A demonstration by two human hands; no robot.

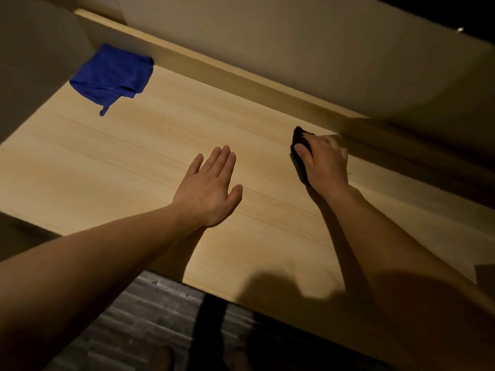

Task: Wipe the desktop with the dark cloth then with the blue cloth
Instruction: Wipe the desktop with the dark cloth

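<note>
A light wooden desktop (128, 162) fills the middle of the view. My right hand (325, 162) presses the dark cloth (299, 137) flat onto the desktop at the right, close to the raised back ledge; most of the cloth is hidden under the palm. My left hand (210, 187) lies palm down on the wood at the centre, fingers straight and slightly apart, holding nothing. The blue cloth (112, 76) lies crumpled at the far left corner of the desktop, well away from both hands.
A raised wooden ledge (241, 76) runs along the back of the desktop below a pale wall (294, 36). A grey panel (32, 62) borders the left end. Below the front edge is a dark ribbed floor (139, 317). The right side lies in shadow.
</note>
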